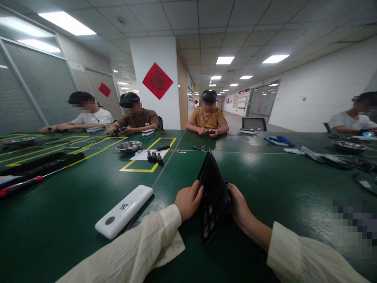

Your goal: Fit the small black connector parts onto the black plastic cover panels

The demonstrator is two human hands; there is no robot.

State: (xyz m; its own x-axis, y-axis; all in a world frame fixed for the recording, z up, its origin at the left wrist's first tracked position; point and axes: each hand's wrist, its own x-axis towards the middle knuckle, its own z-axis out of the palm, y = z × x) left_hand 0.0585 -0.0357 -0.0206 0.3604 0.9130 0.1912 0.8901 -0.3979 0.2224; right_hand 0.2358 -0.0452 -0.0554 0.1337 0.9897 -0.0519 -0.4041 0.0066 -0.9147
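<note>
Between my hands a flat black rectangular panel stands tilted on edge above the green table. It looks like a case or tray with recessed sections; its exact kind is not clear. My left hand grips its left side, thumb and fingers closed at the edge. On the far right side, my right hand holds the panel too, its fingertips partly hidden behind it. To the left of my left forearm lies a white oblong device marked "26".
A metal bowl, black cylindrical parts and a white paper sit ahead by yellow tape. A red-and-black-handled tool lies left. Blue-handled pliers or similar lie right. Several people sit around the table.
</note>
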